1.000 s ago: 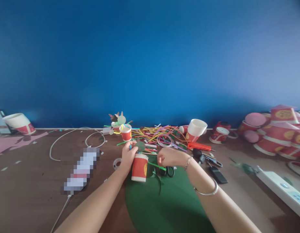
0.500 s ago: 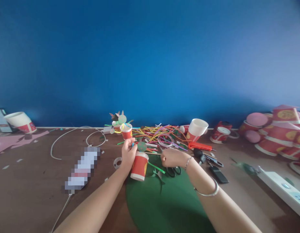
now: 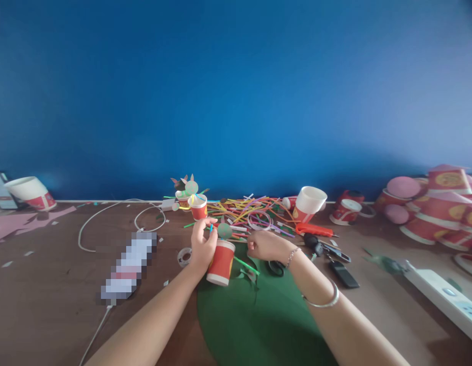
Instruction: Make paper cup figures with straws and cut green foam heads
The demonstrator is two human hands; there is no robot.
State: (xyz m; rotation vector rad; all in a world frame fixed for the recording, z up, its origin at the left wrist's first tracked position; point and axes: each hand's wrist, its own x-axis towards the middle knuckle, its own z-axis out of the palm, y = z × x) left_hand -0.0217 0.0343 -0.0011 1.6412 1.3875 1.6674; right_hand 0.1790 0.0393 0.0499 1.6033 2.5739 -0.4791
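A red paper cup with a white rim stands slightly tilted on the edge of the green round mat. Against the cup's left side is my left hand, its fingers closed on a small blue straw. A green paper disc shows just above the cup, and a green straw sticks out to its right. My right hand is closed to the right of the cup; what it pinches, if anything, is too small to make out. Black scissor handles lie below it.
Many coloured straws lie along the blue wall. Paper cups stand behind, an orange glue gun and keys lie right, near a power strip. A tape roll and a blurred-out phone lie left.
My right hand has moved slightly left, closer to the cup. The fingers of my left hand have shifted a little around the blue straw.
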